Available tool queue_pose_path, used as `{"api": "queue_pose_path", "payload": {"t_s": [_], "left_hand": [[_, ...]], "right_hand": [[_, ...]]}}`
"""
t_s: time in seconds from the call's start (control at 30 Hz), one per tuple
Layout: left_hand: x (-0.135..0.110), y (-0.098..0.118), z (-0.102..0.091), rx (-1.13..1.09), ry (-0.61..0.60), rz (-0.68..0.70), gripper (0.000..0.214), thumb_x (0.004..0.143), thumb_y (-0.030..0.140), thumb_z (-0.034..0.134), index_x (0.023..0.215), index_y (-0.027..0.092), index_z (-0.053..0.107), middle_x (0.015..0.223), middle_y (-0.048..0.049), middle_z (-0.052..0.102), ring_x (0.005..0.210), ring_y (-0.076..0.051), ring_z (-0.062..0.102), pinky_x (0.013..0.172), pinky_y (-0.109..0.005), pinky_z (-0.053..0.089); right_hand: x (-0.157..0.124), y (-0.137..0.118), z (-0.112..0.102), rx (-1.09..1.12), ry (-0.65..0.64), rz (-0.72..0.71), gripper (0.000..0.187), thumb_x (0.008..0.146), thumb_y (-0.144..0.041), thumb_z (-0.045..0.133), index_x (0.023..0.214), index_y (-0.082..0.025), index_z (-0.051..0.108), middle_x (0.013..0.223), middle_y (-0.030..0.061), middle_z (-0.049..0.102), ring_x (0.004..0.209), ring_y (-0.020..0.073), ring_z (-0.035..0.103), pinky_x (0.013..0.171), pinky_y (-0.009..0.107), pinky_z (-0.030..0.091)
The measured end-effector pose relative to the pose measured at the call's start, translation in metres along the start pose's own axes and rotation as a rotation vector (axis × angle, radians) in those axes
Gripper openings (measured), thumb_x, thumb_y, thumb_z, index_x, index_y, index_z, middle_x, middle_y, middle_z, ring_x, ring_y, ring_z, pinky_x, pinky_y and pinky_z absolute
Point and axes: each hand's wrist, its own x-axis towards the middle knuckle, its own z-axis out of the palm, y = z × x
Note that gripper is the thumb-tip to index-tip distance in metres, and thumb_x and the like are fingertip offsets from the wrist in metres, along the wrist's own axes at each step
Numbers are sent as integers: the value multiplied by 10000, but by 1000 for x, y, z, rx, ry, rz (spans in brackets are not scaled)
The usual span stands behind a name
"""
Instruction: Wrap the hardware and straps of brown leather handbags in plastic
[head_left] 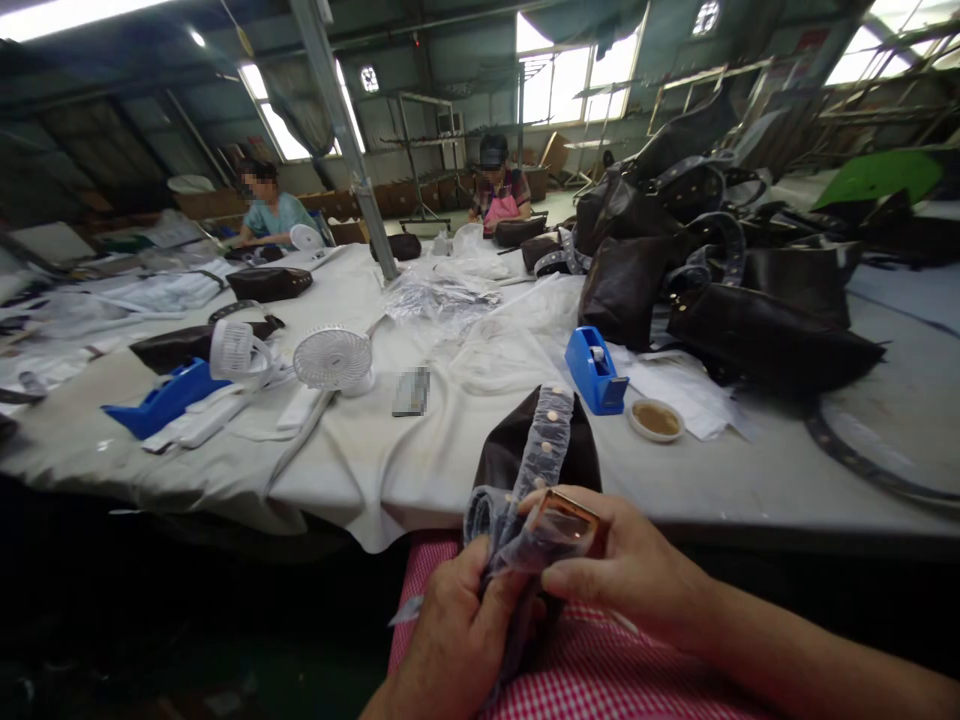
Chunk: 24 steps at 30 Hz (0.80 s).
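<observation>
A dark brown bag (pixel 501 444) leans on the table's front edge above my lap. Its studded strap (pixel 550 440) is wrapped in clear plastic film and runs down toward me. My left hand (pixel 459 625) is closed around the folded, film-covered strap, with thumb and fingers pinching it below the bag. At the strap's end sits a gold-coloured rectangular buckle (pixel 574 512), also partly under film. My right hand (pixel 619 560) grips that buckle end between thumb and fingers. Part of the strap beneath my hands is hidden.
A blue tape dispenser (pixel 595 372) and a round dish (pixel 655 420) stand beyond my right hand. Dark bags (pixel 720 290) are heaped at right. White fans (pixel 333 357), a phone (pixel 411 391) and another blue dispenser (pixel 166 396) lie left. Two people sit across the table.
</observation>
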Motion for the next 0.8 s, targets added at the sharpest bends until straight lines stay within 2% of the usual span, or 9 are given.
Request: {"api": "queue_pose_path", "payload": {"t_s": [0.1,0.2,0.27,0.37,0.5,0.6,0.7,0.8], "left_hand": [[0,-2,-1,-31,-38,-46,382,960,530,488,945,193,669,740,-64,753,619,-190,696,564,-241,510],[-1,-4,-4,-19,-87,-45,392,961,538,477,982,191,658,793,-72,757,630,-187,687,558,-246,507],[-2,-5,-6,5,-101,-15,410,959,546,474,980,181,659,838,-86,758,634,-184,680,561,-251,506],[-2,-6,-8,-14,-111,-5,460,956,576,453,952,163,654,824,-100,752,628,-188,681,543,-252,497],[-1,-9,-9,-115,-151,-43,483,944,603,467,954,151,638,783,-108,764,624,-181,678,526,-232,478],[1,-13,-10,-215,-155,-140,471,928,598,516,958,142,629,737,-113,771,548,-147,639,479,-201,432],[4,-13,-14,-366,-138,-212,475,901,606,558,937,135,614,680,-107,757,474,-122,602,447,-187,418],[10,-9,-20,-477,-130,-252,476,854,609,624,883,134,605,638,-96,738,434,-112,585,422,-180,420]], "right_hand": [[3,-3,-1,-201,85,-136,221,839,-378,747,813,-163,705,834,51,625,728,187,634,689,320,541],[6,-8,-2,-388,230,-278,274,866,-369,722,683,-166,700,784,40,582,735,163,574,698,281,498],[8,-12,-2,-423,283,-306,318,880,-383,706,651,-164,676,736,25,551,698,147,535,658,262,468],[9,-16,-2,-451,328,-320,365,895,-407,687,632,-158,639,712,13,523,668,133,499,612,248,428],[12,-17,-1,-475,323,-319,389,889,-433,687,632,-151,610,687,4,509,663,128,481,611,249,408],[15,-15,-3,-396,319,-234,374,880,-496,677,753,-146,646,668,-10,522,596,107,440,544,237,368],[14,-9,-10,-342,386,-194,382,886,-542,655,928,-162,655,626,-35,510,526,93,394,479,221,309],[11,3,-22,-366,411,-127,388,889,-556,652,916,-169,636,606,-41,482,528,94,398,484,220,307]]}}
